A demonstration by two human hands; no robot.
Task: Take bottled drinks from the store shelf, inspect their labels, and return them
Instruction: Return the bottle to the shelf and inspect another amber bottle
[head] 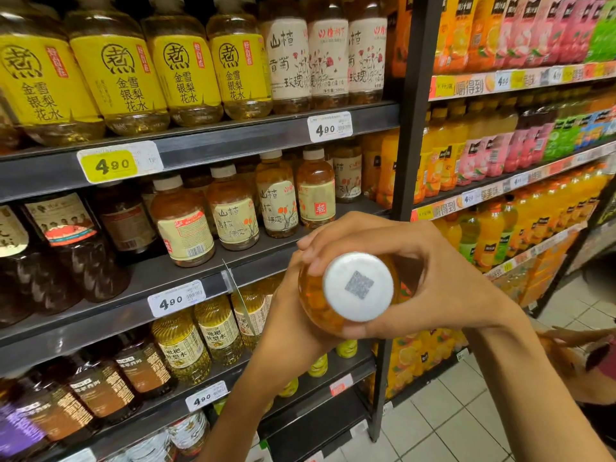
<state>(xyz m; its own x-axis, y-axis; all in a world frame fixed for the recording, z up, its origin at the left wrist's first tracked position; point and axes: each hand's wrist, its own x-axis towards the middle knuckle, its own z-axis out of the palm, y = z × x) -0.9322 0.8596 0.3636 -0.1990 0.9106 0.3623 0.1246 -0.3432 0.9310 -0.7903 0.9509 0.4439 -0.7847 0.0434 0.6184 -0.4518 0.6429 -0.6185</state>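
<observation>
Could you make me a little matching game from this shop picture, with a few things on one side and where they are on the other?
Things:
1. held bottle
2. yellow-label bottles
3. yellow price tag
4. orange juice bottles

Places:
A. top shelf, left
B. between left hand and right hand
C. right-hand shelving bay
D. front edge of the top shelf

Pairs: 1-B, 2-A, 3-D, 4-C

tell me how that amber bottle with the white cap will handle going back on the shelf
The amber bottle looks full, so probably heavy for its size. Both the left hand and right hand grip it. Its round body would likely roll if tipped.
</observation>
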